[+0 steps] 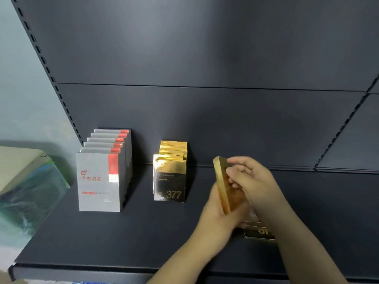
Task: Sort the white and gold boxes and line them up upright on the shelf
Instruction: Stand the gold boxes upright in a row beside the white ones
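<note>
Both hands meet over the dark shelf (pixel 102 238): left hand (pixel 215 214) cups a gold box (pixel 222 185) from below, edge-on and tilted, while right hand (pixel 252 179) pinches its upper side. Another gold box (pixel 259 232) lies flat beneath. White row (pixel 100 181) and gold row (pixel 170 179) stand upright, left.

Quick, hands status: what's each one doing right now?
Left hand: closed on the gold box, supporting it from below.
Right hand: closed on the same gold box, fingers across its face.

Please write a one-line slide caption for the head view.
Both hands hold a flat gold box beside upright rows of white and gold boxes.
</note>
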The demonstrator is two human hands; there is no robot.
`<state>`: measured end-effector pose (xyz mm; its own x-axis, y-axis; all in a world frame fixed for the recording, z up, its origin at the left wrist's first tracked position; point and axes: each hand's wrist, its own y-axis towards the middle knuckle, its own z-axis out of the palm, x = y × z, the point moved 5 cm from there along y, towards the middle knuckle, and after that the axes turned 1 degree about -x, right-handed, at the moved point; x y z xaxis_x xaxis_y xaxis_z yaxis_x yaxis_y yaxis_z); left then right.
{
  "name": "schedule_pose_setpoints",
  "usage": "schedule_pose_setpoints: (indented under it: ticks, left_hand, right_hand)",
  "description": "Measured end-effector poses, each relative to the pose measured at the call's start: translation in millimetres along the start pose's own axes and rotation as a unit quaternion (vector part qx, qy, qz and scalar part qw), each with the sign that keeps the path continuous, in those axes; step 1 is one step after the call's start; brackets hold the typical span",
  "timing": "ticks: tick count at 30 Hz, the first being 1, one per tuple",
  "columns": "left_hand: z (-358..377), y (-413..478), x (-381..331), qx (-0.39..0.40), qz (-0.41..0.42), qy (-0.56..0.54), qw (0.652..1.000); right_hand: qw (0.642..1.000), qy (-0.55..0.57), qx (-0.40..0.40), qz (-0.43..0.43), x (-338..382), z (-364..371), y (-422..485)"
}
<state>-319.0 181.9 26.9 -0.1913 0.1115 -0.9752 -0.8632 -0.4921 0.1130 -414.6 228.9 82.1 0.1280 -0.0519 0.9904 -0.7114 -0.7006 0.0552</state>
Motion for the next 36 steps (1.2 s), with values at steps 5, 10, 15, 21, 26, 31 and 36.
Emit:
schedule_pose_setpoints:
  ticks: [5, 10, 15, 21, 26, 31, 36]
  left_hand:
    - [-46.6, 0.2, 6.9, -0.084, -0.051, -0.162, 0.982]
    - [-60.3, -0.7, 11.0, -0.101, -0.042, -0.164, 0.980]
    - [-56.2, -4.3, 18.2, -0.104, -0.097, -0.335, 0.932]
    - [-33.3, -21.6, 32.3, 0.045, -0.256, -0.384, 0.886]
    - [-98.4, -22.5, 32.5, -0.093, -0.183, -0.020, 0.979]
    - [-158.8, -16.3, 13.7, -0.172, -0.036, -0.001, 0.984]
    - [-187.1, 7.8, 28.7, -0.281, -0.002, 0.248, 0.927]
  right_hand:
    - [0.993, -0.065, -0.080, -0.057, -4.6, -14.7, 2.0]
    - [0.999, -0.014, -0.033, -0.014, -24.5, -5.7, 1.5]
    - [0.967, 0.246, 0.049, 0.043, -35.4, 11.7, 1.9]
    - [0.971, 0.171, 0.161, 0.036, -45.2, 50.2, -0.7]
    - [0.975, 0.172, 0.129, 0.055, -70.0, 75.4, 9.7]
    - [0.997, 0.014, 0.063, 0.032, -91.3, 112.3, 30.7]
    - [0.996, -0.078, -0.015, 0.031, -113.4, 137.6, 51.6]
